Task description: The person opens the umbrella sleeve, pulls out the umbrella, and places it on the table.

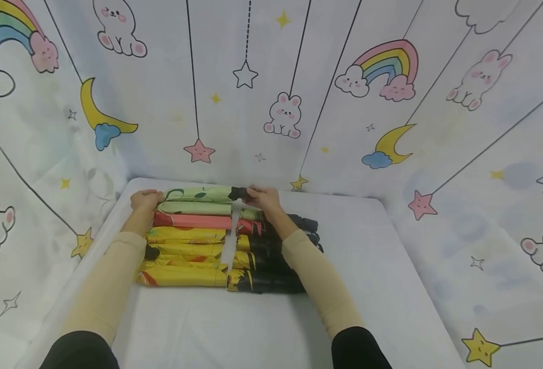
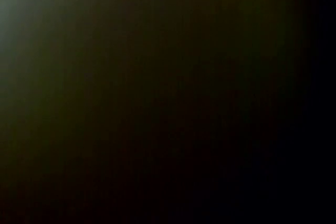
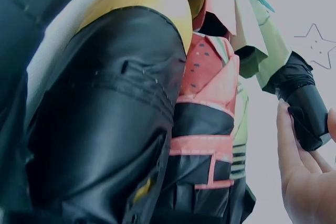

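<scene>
A light green printed fabric roll point(image 1: 193, 193) with a black end lies at the back of a row of folded rolls. My left hand point(image 1: 145, 200) grips its left end. My right hand point(image 1: 264, 199) holds its black end, which in the right wrist view shows as a black rolled end point(image 3: 307, 106) between the fingers and thumb. In front lie a second green roll point(image 1: 195, 207), a red watermelon-print roll point(image 1: 193, 221) and several yellow rolls point(image 1: 183, 277) with black ends. A whitish strip point(image 1: 228, 248) crosses them. The left wrist view is almost wholly dark.
The rolls lie on a white-covered table point(image 1: 368, 256). Close behind its far edge hangs a white curtain point(image 1: 234, 118) printed with rabbits, stars and rainbows, which also flanks both sides. My right forearm point(image 1: 322, 282) passes over the black ends of the rolls.
</scene>
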The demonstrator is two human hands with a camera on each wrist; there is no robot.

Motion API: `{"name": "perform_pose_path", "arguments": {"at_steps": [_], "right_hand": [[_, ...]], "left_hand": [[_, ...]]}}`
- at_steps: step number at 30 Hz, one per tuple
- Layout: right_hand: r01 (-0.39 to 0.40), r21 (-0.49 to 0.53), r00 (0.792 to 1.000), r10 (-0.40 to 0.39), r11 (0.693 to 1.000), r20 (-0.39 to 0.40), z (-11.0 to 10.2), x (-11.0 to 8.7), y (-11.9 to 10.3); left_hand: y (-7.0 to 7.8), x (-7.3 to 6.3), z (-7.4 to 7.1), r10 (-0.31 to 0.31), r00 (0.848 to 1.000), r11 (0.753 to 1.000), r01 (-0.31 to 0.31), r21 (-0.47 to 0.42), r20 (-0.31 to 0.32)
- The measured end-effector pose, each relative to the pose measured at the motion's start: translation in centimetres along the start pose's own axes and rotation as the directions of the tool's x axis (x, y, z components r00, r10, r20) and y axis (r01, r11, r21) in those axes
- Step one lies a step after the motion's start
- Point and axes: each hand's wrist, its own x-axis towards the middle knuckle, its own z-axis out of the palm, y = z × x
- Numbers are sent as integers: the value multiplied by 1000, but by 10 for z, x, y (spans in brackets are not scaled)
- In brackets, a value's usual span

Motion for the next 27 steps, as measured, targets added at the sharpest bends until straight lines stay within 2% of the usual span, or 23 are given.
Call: {"name": "perform_pose_path", "arguments": {"at_steps": [13,22,27], "right_hand": [[-5,-1,1000,5,1000,-20,-15,-6,-6],[4,60,1000,-2,998,-24,-28,-8,-9],[13,38,1000,-12,999,-28,-36,-12,-12]], "left_hand": [[0,-4,-2,33,999,999,-32,-20,22],[3,-11,-2,16,999,1000,-15,-16,31],[2,-10,-2,17,1000,1000,-17,-2,21]]}}
